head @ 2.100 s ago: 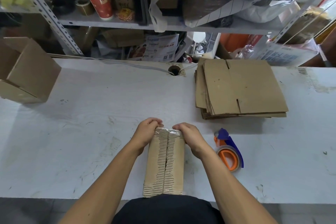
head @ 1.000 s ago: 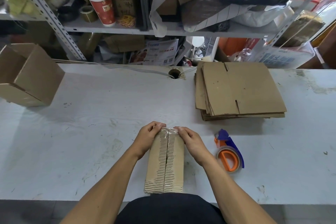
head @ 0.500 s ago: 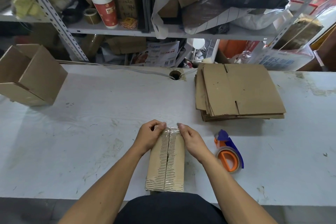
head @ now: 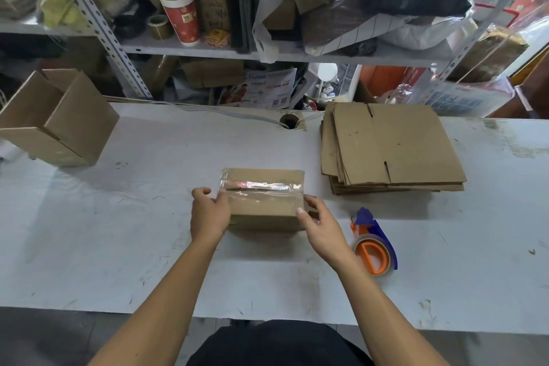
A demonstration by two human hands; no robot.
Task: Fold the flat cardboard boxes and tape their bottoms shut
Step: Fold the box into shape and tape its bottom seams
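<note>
Box taped, both hands holding its ends

Worktop (head: pixel 118 246) first: it carries the folded box (head: pixel 264 214) in the middle, sitting taped face up. A clear tape strip (head: pixel 261 189) runs left to right across the seam of the box. The stack of flat boxes (head: pixel 395 148) lies just beyond it on the right, a finished box (head: pixel 59 122) stands far left, and the tape roll (head: pixel 375 255) sits near the right wrist.

By my reading, the step in hand is pressing the tape ends down and checking the seal. To do it well, rub each overhanging end flat onto the side wall and smooth any wrinkles along the seam before setting the box aside.

The left hand (head: pixel 209 214) grips the left end, fingers curled, thumb on the tape's edge. The right hand (head: pixel 320 229) holds the right end, thumb on the near face and fingers wrapped behind the corner.
</note>
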